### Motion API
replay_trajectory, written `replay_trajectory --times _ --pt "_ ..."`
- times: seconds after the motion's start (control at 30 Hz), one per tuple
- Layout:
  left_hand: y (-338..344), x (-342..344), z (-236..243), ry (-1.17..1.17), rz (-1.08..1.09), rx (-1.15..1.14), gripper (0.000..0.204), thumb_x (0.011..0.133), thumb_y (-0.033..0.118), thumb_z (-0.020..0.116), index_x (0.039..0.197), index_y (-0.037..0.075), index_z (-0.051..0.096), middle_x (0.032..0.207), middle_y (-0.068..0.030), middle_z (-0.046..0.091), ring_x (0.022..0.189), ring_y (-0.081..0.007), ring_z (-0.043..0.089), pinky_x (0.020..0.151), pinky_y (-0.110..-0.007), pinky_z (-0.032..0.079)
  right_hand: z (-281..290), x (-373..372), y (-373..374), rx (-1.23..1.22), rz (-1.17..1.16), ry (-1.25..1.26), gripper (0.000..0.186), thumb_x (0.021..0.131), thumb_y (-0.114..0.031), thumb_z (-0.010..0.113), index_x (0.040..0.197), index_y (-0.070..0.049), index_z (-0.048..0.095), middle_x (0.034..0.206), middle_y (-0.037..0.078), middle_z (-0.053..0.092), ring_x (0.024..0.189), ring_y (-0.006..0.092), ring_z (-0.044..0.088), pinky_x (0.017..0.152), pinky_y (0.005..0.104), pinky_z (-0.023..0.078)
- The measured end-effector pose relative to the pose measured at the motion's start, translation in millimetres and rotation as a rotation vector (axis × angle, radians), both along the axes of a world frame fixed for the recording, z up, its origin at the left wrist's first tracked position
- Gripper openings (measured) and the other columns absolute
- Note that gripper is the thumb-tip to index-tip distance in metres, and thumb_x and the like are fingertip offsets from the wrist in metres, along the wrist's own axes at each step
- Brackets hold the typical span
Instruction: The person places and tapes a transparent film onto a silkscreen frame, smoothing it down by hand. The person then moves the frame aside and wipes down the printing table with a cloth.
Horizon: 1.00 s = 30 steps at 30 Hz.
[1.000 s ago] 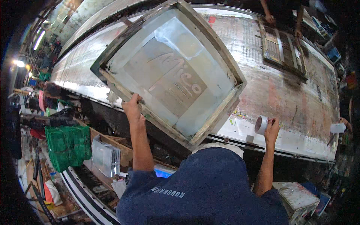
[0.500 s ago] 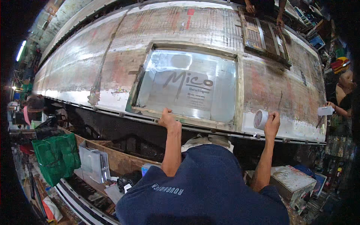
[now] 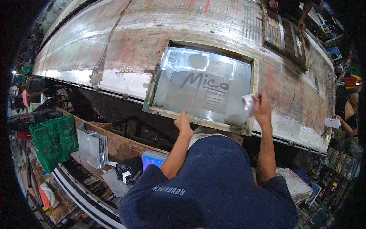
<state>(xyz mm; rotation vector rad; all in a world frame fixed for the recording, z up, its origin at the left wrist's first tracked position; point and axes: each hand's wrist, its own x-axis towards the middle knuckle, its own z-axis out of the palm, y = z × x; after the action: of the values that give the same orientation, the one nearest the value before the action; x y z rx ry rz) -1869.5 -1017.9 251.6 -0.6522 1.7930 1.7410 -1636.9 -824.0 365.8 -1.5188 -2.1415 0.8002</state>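
A square printing screen (image 3: 167, 87), in a weathered frame with large grey lettering on its translucent mesh, lies flat along the near edge of a long, paint-streaked table (image 3: 114, 49). My left hand (image 3: 183, 123) grips the lower bar of this frame. Near the screen’s right side, my right hand (image 3: 262, 107) holds a roll of white tape (image 3: 248, 105), slightly blurred by motion.
Another person’s hand (image 3: 303, 23) is by a dark frame (image 3: 284, 38) at the back right. Another person (image 3: 350, 107) at far right holds a white item (image 3: 331, 122). Left below sit green netting (image 3: 51, 139), metal sheets (image 3: 91, 147) and a wooden trough (image 3: 129, 143).
The screen, held up at an angle a second ago, now lies on the table. My right hand has risen leftward with the tape to the screen’s right side.
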Motion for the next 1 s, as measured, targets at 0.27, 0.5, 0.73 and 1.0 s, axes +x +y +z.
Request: replay_trajectory --times 0.27,0.5,0.73,1.0 --pt "-29.3 -43.8 74.7 -0.039 -0.997 -0.34 0.048 0.088 0.044 0.075 0.086 -0.004 0.07 0.07 -0.004 0.067 0.061 -0.0219 0.066 0.065 -0.041 0.053 -12.4 -82.2 -6.0 -0.197 0.342 0.108 0.021 0.096 -0.021 0.063 0.101 -0.004 0.052 0.08 0.022 0.066 0.078 0.0449 0.064 0.067 0.0494 0.048" --pt "69.9 -24.7 95.2 0.658 -1.153 0.032 0.034 0.082 0.029 0.082 0.094 0.0 0.069 0.08 -0.0114 0.07 0.076 -0.024 0.067 0.071 -0.036 0.051 -40.0 -106.8 -9.4 -0.34 0.475 0.103 0.021 0.097 -0.022 0.062 0.105 -0.005 0.051 0.085 0.024 0.066 0.084 0.0459 0.063 0.07 0.0519 0.047" --pt "105.3 -35.6 73.1 0.517 -1.389 0.008 0.025 0.081 0.018 0.081 0.094 0.001 0.069 0.085 -0.0062 0.069 0.083 -0.0151 0.063 0.076 -0.032 0.05 -53.1 -111.2 12.2 -0.467 0.44 0.137 0.019 0.097 -0.02 0.057 0.106 -0.004 0.051 0.086 0.023 0.065 0.084 0.0464 0.063 0.072 0.0497 0.048" --pt "123.1 -72.4 7.8 0.87 -1.361 -0.074 0.022 0.095 0.021 0.063 0.099 0.0 0.064 0.088 -0.0216 0.069 0.085 -0.0391 0.067 0.075 -0.046 0.051 -44.4 -132.2 30.6 -0.556 0.392 0.351 0.052 0.089 -0.019 0.068 0.138 -0.01 0.052 0.084 0.01 0.065 0.075 0.0205 0.059 0.073 0.0347 0.048"
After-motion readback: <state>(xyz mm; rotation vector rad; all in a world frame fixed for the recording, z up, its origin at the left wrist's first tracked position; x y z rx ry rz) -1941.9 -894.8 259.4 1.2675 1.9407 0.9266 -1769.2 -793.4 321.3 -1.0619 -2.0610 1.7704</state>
